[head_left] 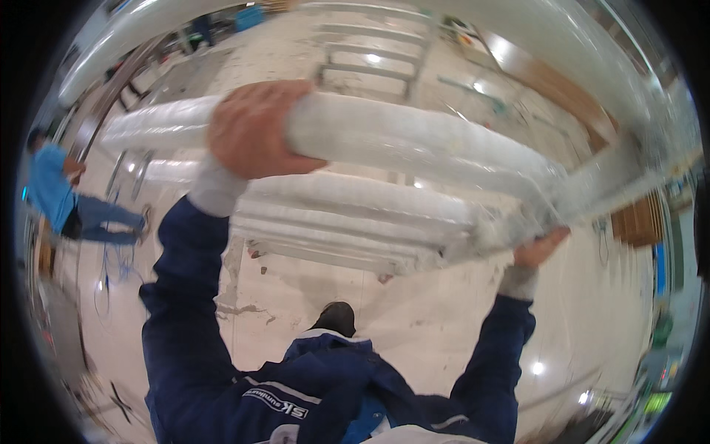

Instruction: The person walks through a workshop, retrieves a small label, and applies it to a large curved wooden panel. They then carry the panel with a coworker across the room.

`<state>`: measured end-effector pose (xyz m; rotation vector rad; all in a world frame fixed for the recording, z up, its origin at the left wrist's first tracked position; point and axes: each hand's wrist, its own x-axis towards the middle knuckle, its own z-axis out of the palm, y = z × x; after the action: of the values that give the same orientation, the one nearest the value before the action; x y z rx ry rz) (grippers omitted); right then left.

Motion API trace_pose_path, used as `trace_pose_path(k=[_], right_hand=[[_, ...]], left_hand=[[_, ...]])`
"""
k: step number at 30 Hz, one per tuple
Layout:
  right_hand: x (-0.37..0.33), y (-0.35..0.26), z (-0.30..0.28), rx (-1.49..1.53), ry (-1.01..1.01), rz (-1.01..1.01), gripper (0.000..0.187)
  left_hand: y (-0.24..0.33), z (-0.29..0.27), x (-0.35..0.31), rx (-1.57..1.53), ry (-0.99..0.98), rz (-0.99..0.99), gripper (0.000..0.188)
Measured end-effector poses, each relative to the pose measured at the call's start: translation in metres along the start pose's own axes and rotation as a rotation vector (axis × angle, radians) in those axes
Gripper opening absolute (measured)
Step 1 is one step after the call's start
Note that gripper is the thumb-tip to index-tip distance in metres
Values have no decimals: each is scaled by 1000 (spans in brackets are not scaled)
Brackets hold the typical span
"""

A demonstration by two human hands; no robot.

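A thick white bar [414,133], covered in clear plastic film, runs across in front of me. My left hand [259,129] is wrapped over the bar from above, thumb on the near side. At the right end the bar meets a slanting plastic-wrapped side rail [599,181]. My right hand [542,248] grips the lower edge of this rail; part of its fingers is hidden. Below the first bar, several more wrapped bars [355,198] lie parallel like ladder rungs, joining the rail at bunched film [488,226].
A large wrapped tube [577,44] arches overhead. Beyond stands a grey metal ladder [370,63]. A person in a light blue shirt [52,177] is at the left, near loose cables [115,259]. Brown boards [636,220] stand at the right. My dark shoe [336,317] is on the pale floor.
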<state>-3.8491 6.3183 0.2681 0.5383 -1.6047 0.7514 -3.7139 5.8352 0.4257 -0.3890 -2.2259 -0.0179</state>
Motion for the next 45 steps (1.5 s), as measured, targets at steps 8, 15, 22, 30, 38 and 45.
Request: trace_pose_path(k=[8, 15, 22, 30, 38, 45], right_hand=[[14, -32, 2, 917, 24, 1012, 87], [21, -82, -1, 721, 126, 1007, 78], [10, -125, -4, 718, 9, 940, 68], [-15, -135, -30, 776, -82, 975, 62], [-19, -107, -114, 825, -97, 1013, 55], [-57, -90, -140, 718, -178, 1015, 49]], left_hand=[[-1, 19, -31, -67, 22, -5, 73], [9, 4, -45, -64, 7, -3, 75], [22, -50, -59, -9, -79, -59, 72], [70, -94, -74, 49, -138, -198, 70], [98, -66, -75, -72, -161, -274, 66], [108, -64, -82, 70, -101, -232, 74]])
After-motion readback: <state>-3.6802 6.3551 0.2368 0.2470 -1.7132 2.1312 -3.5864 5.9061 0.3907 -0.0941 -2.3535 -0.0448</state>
